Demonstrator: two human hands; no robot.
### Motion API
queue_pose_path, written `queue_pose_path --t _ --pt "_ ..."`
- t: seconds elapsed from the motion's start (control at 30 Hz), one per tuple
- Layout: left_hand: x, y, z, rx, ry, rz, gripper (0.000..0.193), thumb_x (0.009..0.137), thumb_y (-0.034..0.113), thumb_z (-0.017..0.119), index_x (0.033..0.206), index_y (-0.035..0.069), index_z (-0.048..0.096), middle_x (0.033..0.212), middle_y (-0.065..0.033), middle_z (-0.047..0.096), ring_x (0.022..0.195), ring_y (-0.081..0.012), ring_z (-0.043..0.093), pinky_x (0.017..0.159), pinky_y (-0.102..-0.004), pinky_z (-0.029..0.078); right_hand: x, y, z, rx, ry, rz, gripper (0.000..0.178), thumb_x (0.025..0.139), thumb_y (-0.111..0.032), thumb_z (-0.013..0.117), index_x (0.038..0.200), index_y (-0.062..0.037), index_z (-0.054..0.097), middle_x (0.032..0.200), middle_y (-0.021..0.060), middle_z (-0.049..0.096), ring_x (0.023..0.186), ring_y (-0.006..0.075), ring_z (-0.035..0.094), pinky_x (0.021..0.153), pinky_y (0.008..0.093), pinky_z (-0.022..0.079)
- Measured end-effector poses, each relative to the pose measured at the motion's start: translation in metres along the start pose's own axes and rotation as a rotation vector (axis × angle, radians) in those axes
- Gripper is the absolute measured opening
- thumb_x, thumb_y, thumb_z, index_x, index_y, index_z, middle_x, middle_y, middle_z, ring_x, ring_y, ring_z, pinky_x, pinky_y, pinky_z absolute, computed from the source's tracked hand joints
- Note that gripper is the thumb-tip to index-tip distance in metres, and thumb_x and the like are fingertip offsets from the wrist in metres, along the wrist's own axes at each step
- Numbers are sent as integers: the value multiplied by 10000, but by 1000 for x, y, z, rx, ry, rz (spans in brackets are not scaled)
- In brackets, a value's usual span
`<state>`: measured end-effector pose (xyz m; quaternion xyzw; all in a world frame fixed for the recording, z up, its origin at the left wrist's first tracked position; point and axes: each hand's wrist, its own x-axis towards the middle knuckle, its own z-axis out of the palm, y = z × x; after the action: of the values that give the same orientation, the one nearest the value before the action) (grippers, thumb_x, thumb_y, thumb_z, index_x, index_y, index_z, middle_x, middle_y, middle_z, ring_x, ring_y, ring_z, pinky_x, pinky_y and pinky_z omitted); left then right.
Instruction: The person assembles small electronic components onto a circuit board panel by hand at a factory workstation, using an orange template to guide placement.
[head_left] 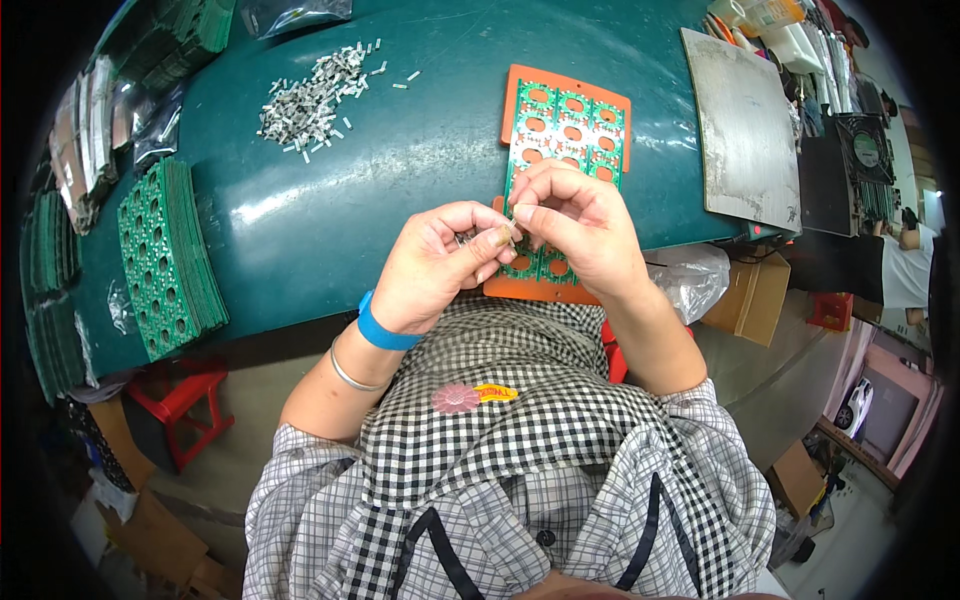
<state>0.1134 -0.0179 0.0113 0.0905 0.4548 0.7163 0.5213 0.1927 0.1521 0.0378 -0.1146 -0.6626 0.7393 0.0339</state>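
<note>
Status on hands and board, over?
Left hand pinching small pale pieces; right hand alongside. Green perforated circuit-board panel on flat orange fixture. Both hands partly covering panel.

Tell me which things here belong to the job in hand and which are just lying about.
Seem to belong:
green circuit-board panel
orange fixture beneath it
pile of small pale parts
probably the stacked green circuit boards

Seem just lying about:
grey metal plate
clear plastic bag
cardboard box
red stool

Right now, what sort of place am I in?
Probably an electronics workshop: there's a stack of green circuit boards, a pile of small parts and an orange tray under another board.
</note>
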Motion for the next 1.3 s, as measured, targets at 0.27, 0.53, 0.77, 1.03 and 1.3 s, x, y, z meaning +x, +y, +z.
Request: queue_pose_path --t 0.27,0.53,0.77,1.03,1.3 --pt "-1 6 0 -33 20 -6 108 945 121 601 977 24 636 803 -7 630 632 -16 489 509 -143 354 0 -3 -2 -39 95 -74 80 894 -50 632 943 12 646 943 29 611 763 78 584 666 214 502" --pt "-2 -3 6 230 73 185 108 940 115 609 931 9 631 798 -14 624 628 -31 481 552 -194 395 -2 -9 -2 -262 35 -147 65 810 -7 692 857 4 648 921 49 636 792 98 609 674 247 511" --pt "-3 10 -13 -56 99 76 100 928 92 532 875 33 592 783 -40 636 591 -35 477 494 -174 323 -20 -1 -14 -701 90 -300 89 763 18 705 793 -3 624 935 78 626 806 183 635 658 279 509" --pt "-4 9 -16 19 103 46 110 937 109 579 919 20 639 825 -48 676 590 -22 497 476 -154 326 -28 9 -11 -831 73 -349 117 691 27 712 736 -26 618 893 57 590 861 235 572 748 338 470" --pt "-3 8 -14 50 177 5 147 928 124 628 996 1 671 821 -37 673 607 -17 507 487 -141 344 -27 11 -11 -816 84 -334 115 701 23 719 744 -29 626 897 57 593 866 236 572 754 341 468"
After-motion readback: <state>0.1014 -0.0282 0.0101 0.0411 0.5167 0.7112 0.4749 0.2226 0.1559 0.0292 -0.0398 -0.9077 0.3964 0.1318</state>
